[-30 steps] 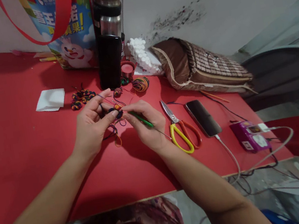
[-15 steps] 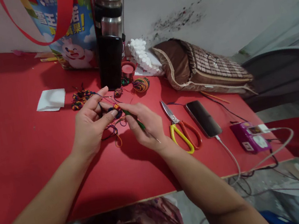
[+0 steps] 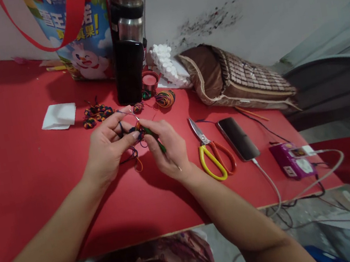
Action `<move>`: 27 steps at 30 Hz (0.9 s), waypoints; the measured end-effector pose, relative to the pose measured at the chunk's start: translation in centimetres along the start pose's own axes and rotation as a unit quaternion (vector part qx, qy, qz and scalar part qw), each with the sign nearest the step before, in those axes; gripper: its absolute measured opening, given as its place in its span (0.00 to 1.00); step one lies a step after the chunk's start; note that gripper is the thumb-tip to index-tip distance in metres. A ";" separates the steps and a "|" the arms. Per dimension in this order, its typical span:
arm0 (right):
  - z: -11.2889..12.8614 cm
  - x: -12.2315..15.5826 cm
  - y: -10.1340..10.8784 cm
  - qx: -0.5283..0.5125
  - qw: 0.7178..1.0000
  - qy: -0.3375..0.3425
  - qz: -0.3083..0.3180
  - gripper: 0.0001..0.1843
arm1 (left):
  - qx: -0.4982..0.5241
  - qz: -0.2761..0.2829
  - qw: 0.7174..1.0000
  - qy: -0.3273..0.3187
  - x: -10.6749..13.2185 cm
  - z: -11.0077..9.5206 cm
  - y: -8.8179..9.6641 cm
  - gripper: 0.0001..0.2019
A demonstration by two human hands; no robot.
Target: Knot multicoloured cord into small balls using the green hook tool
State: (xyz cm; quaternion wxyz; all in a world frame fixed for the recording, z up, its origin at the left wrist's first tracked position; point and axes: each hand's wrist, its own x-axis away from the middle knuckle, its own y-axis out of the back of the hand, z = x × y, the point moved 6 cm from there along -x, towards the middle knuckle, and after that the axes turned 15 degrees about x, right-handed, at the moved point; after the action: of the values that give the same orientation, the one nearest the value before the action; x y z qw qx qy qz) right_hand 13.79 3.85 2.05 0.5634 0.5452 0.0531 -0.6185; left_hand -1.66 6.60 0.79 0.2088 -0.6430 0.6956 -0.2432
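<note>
My left hand (image 3: pixel 107 149) pinches a small ball of multicoloured thread (image 3: pixel 139 130) between thumb and fingers, above the red table (image 3: pixel 17 175). Loose ends of the thread (image 3: pixel 135 157) hang from it down to the table. My right hand (image 3: pixel 167 148) is closed round a thin green-handled hook (image 3: pixel 156 140), and the hook's tip sits at the ball. The two hands touch at the ball.
Yellow-and-orange scissors (image 3: pixel 212 151) and a black phone (image 3: pixel 237 137) lie right of my right hand. A purple power strip (image 3: pixel 292 160) sits farther right. Behind stand a black flask (image 3: pixel 129 67), a printed bag (image 3: pixel 78 35), finished thread balls (image 3: pixel 96 114), a white paper (image 3: pixel 58 116) and a brown cushion (image 3: pixel 236 76).
My right hand has turned the hook from lying flat and pointing left to standing steeper, tip up at the ball. My left hand has kept its pinch and barely moved.
</note>
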 end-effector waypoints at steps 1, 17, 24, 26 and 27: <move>-0.2 0.1 -0.2 -0.035 0.999 -0.029 -0.004 0.16 | 0.021 0.001 1.000 0.009 -0.1 0.0 0.0 0.26; -4.9 -0.5 -2.3 -0.470 0.774 -0.403 0.132 0.33 | 0.005 0.116 0.988 0.099 0.5 -0.2 -1.3 0.26; -5.0 -1.1 -0.4 -0.370 0.846 -0.369 0.107 0.36 | -0.055 0.119 0.988 0.079 0.4 -0.5 -1.4 0.25; -5.0 -1.2 0.0 -0.348 0.864 -0.353 0.092 0.36 | -0.073 0.111 0.988 0.076 0.4 -0.6 -1.3 0.26; -5.1 -1.2 0.2 -0.336 0.871 -0.348 0.085 0.35 | -0.081 0.107 0.988 0.074 0.4 -0.7 -1.3 0.26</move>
State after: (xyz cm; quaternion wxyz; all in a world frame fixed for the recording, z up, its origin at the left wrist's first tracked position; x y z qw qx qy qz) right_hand 16.80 7.98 1.00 0.7451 0.0748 0.0112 -0.6627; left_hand -1.05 6.14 2.15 0.1288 -0.5601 0.7912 -0.2089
